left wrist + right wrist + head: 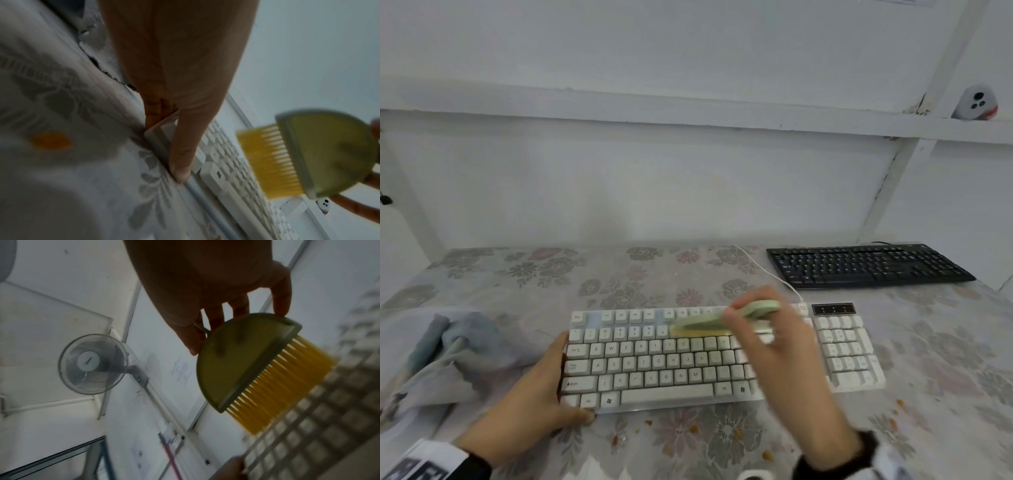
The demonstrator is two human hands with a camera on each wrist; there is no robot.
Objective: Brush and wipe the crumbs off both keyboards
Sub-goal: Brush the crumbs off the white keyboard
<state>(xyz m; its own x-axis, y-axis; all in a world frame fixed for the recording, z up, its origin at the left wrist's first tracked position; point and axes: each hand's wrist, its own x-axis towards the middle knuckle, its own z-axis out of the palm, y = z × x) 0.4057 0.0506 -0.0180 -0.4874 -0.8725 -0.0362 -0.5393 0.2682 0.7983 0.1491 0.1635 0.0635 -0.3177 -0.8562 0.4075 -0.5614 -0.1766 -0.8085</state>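
Note:
A white keyboard (654, 363) lies on the flower-patterned tablecloth in front of me. My left hand (541, 397) grips its left end, thumb (180, 155) along the front edge and fingers at the far corner. My right hand (774, 339) pinches a green half-round brush (726, 317) with yellow bristles (281, 386) over the number row right of centre; its bristles sit at the keys, blurred. A black keyboard (866, 265) lies at the back right of the table.
A crumpled grey cloth (445, 353) lies left of the white keyboard. Orange crumbs (767, 455) are scattered on the tablecloth (945, 394) in front of and right of the keyboard. A white cable (767, 270) runs back from it. A wall stands close behind.

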